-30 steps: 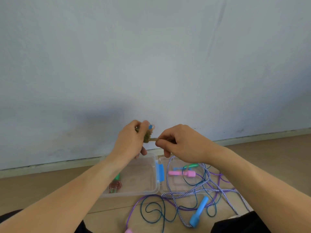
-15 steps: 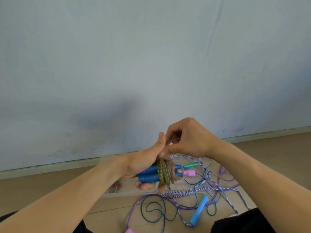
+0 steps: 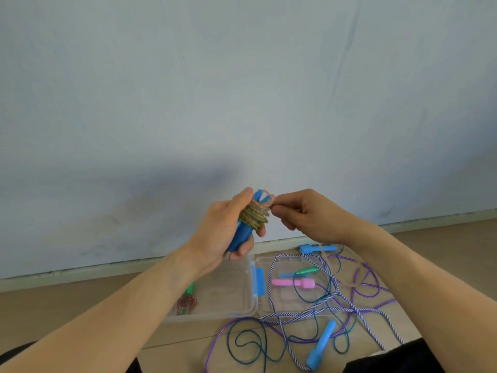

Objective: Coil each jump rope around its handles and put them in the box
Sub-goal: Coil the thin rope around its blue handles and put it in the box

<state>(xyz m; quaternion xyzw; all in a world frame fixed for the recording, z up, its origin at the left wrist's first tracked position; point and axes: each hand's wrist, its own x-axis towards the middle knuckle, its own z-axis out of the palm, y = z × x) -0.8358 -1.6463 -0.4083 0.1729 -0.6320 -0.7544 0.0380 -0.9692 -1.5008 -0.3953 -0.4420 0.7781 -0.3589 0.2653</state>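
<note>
Left hand (image 3: 220, 232) grips coiled rope bundle (image 3: 252, 216); right hand (image 3: 309, 216) fingers pinch rope end.

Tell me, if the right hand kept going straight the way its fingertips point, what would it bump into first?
The right hand points left, pinching the rope end, so it would most likely meet the rope bundle wound on the blue handles in the left hand.

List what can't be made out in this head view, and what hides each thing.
- Blue handles: mostly hidden by the left hand and the coiled rope.
- Rope end: hidden inside the right hand pinch.
- Bundle in the clear box: partly behind the left forearm.
- Purple rope: cut off at the bottom edge.
</note>
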